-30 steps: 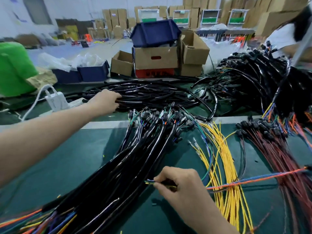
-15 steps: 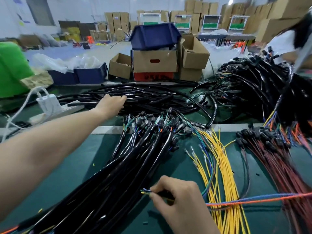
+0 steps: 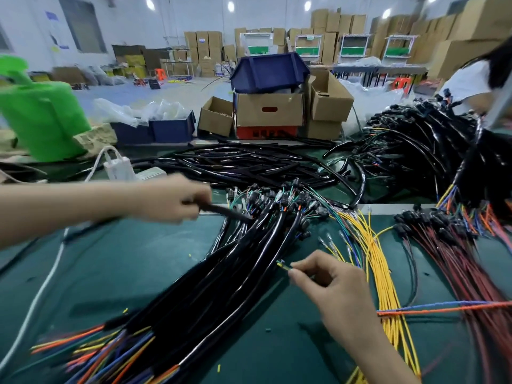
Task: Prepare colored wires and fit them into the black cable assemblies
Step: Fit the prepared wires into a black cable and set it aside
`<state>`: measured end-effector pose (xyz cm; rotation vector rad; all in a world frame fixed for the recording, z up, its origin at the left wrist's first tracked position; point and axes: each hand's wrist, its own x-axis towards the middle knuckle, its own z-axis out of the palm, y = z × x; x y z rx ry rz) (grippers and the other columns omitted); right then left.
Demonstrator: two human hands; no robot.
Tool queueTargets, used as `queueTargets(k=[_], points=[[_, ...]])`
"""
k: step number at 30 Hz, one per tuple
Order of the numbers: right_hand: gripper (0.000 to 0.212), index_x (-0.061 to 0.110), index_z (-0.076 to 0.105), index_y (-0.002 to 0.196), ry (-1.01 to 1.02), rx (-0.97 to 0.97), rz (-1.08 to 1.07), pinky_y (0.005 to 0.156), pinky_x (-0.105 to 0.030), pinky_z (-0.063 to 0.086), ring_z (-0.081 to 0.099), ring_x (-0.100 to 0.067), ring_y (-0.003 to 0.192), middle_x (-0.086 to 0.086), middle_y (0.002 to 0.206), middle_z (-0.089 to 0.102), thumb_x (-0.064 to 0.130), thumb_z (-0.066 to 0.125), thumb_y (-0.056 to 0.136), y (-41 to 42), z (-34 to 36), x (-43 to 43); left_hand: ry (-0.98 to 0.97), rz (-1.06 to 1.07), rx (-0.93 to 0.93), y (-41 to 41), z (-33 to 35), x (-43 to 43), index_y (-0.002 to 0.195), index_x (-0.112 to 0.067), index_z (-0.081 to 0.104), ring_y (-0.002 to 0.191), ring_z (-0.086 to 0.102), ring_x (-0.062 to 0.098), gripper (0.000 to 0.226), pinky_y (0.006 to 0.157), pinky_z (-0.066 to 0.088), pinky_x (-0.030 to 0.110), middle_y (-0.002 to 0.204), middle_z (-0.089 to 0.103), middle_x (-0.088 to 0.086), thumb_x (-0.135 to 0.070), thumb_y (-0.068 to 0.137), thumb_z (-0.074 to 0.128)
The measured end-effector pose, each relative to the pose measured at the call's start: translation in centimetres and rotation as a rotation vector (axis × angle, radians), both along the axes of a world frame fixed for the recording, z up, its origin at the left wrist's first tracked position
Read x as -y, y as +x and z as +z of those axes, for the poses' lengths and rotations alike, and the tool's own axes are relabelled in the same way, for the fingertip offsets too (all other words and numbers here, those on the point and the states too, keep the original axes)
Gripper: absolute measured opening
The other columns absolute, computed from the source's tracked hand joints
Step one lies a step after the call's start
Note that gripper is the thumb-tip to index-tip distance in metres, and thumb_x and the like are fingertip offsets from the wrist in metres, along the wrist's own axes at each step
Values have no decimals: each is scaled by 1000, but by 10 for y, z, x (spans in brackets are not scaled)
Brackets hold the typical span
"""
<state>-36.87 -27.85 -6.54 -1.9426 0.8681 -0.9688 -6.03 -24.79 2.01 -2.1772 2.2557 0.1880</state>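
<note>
My left hand (image 3: 173, 199) grips a black sleeve tube (image 3: 224, 211) that sticks out to the right above the table's left middle. My right hand (image 3: 329, 281) pinches a small bunch of coloured wires (image 3: 443, 306); their tips poke out left of my fingers and the orange and blue strands run off to the right. A big bundle of black cable assemblies (image 3: 221, 278) with coloured wire ends lies diagonally between my hands. More loose black tubes (image 3: 238, 162) are heaped farther back.
Yellow wires (image 3: 379, 261) lie right of the bundle, dark red wires (image 3: 454, 261) at the far right. A high heap of black cables (image 3: 415, 142) fills the back right. Cardboard boxes (image 3: 268, 112), blue bins (image 3: 171, 128), a white charger (image 3: 119, 167) and a person in white (image 3: 468, 81) stand behind.
My left hand has come back from the far pile of tubes toward me, now holding one black tube. My right hand has risen a little with its wires.
</note>
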Motion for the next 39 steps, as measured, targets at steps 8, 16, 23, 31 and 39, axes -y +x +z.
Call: queueTargets(k=[8,16,23,31,39], points=[[13,18,68,68,7,-79,49,57,-30,47,54,-9,54,1,64,66,15,76,78,5,-6,-8,-64,36,-87,-57,-74,-69,136,-41,25,99,48,10,48,92,39,31,116,33,-13,-29,92,40],[12,18,69,70,5,-46,46,64,-35,52,63,-19,63,1,65,68,15,75,79,5,-7,-6,-310,144,-222,-92,-83,-33,125,-29,46,106,51,15,40,93,41,36,113,48,-10,-52,92,43],[21,20,78,75,224,259,90,47,-9,39,50,-2,43,-3,66,72,0,71,78,-7,9,1,-492,195,-473,-117,-75,-40,90,-19,45,73,53,18,8,73,44,38,80,61,-6,-14,84,45],[25,10,78,83,279,326,302,47,-5,36,46,-1,41,-9,71,74,-9,63,80,-6,20,-10,-513,-140,-333,-130,-89,-61,128,-16,49,95,49,10,41,83,40,36,106,60,-6,-37,97,34],[29,20,76,87,158,204,324,68,-10,49,71,-7,76,3,79,75,-7,66,81,0,14,-13,-539,-165,-329,-130,-92,-63,117,-10,56,85,51,18,46,72,46,46,100,62,-3,-40,100,24]])
